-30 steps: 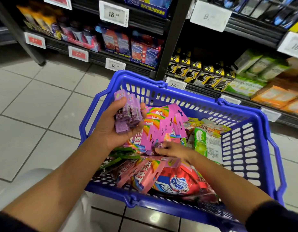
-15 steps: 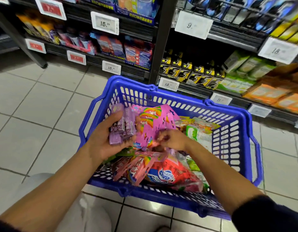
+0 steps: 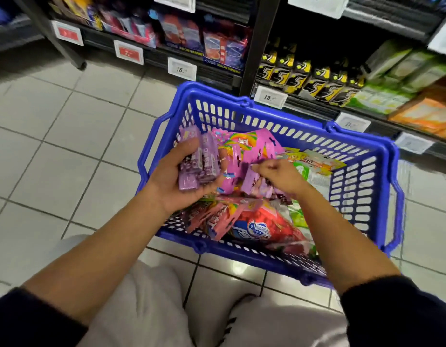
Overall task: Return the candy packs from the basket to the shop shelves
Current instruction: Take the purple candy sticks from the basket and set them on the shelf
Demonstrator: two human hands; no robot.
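Observation:
A blue plastic basket (image 3: 362, 196) stands on the tiled floor in front of the shelves, full of candy packs. My left hand (image 3: 174, 181) grips a bundle of purple candy packs (image 3: 199, 161) over the basket's left side. My right hand (image 3: 279, 175) pinches another purple pack (image 3: 257, 187) just above the pile. Under the hands lie pink rainbow packs (image 3: 247, 146), a red bag (image 3: 267, 226) and green packs (image 3: 314, 164).
Dark shop shelves run along the back, with yellow-black gum packs (image 3: 307, 78), green boxes (image 3: 392, 78), orange boxes (image 3: 427, 111) and blue-red packs (image 3: 224, 48) behind white price tags (image 3: 269, 97). Grey floor tiles spread to the left. My knees (image 3: 146, 309) are below the basket.
My right hand has lifted a purple pack out of the pile toward my left hand. The left hand keeps its bundle. The view has tilted down.

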